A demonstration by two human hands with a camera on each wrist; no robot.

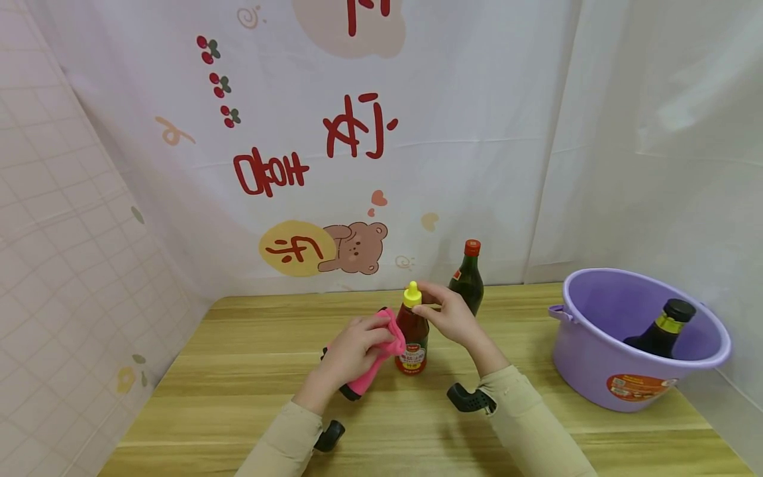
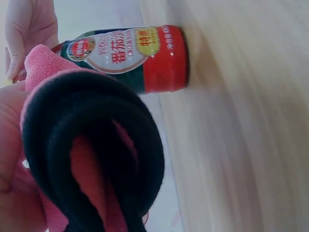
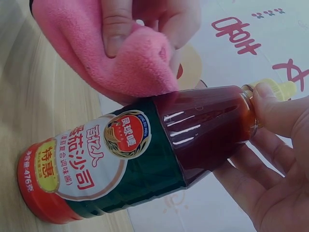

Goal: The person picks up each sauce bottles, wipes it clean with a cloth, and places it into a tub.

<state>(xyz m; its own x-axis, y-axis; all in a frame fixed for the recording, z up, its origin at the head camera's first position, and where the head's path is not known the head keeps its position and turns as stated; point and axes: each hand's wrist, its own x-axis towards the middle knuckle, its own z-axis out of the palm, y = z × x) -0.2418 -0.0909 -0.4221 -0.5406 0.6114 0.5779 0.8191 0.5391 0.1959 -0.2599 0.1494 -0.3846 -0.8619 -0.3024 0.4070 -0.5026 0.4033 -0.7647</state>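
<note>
- The right hand point(image 1: 454, 317) pinches the yellow cap of the sauce bottle point(image 1: 412, 341), which stands on the wooden surface point(image 1: 250, 371).
- The left hand point(image 1: 352, 351) grips a pink cloth point(image 1: 381, 361), pressing it against the bottle's side.

Both forearms, in beige sleeves, reach forward from the lower edge of the head view and angle toward each other. The left hand point(image 1: 356, 350) has its fingers curled round what it grips, thumb on top. The right hand point(image 1: 450, 315) sits slightly higher and farther forward, its thumb and fingertips point(image 3: 270, 104) pinching, palm turned toward the left hand.
</note>
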